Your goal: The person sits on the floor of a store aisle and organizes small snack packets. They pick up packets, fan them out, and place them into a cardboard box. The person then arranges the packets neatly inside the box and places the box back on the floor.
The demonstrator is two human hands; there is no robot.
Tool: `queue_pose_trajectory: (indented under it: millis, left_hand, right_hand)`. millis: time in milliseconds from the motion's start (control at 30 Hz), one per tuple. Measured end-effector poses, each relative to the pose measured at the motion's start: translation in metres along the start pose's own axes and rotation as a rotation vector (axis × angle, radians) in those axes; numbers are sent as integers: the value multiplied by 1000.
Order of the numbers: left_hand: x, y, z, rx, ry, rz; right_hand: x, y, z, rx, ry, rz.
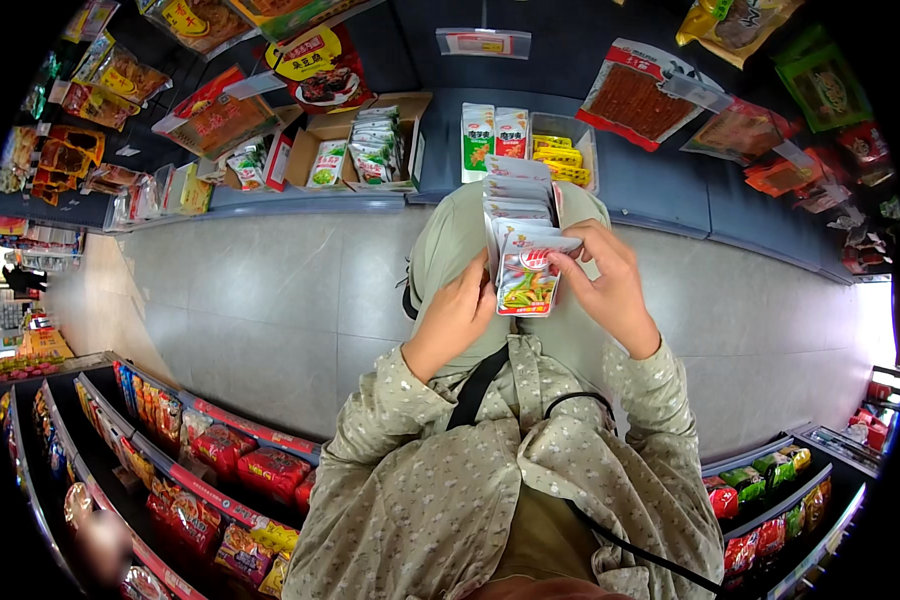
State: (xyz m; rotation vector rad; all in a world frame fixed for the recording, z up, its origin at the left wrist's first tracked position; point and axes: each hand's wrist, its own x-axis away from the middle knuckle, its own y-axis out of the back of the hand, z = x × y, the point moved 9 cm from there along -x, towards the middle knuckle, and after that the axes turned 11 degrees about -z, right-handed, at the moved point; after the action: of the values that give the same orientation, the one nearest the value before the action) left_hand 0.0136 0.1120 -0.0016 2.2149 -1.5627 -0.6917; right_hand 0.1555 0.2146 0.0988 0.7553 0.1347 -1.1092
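Note:
A narrow open box (487, 225) rests across my thighs, filled with a row of white snack packets (517, 191) standing on edge. The front packet (527, 281) leans towards me and shows a printed picture of food with red and green. My left hand (457, 315) grips the left side of the box, its fingers partly hidden behind it. With thumb and forefinger, my right hand (607, 277) pinches the upper right edge of the front packets. How many packets lie between those fingers is not visible.
On the low shelf (262, 202) ahead stand a green-and-white box (478, 142), a clear bin (589, 150) of yellow packets and an open cardboard box (307, 142). Bagged snacks (641, 94) hang above. Behind me, stocked shelving (195, 480) borders the tiled aisle (262, 300).

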Motion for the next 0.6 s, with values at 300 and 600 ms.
queue_pose_trajectory:
  millis: [300, 600]
  left_hand:
    - [-11, 6, -1, -44, 34, -37]
    - [3, 39, -27, -171, 37, 19]
  right_hand:
    - [-2, 1, 0, 40, 71, -30]
    - [5, -2, 14, -56, 47, 43]
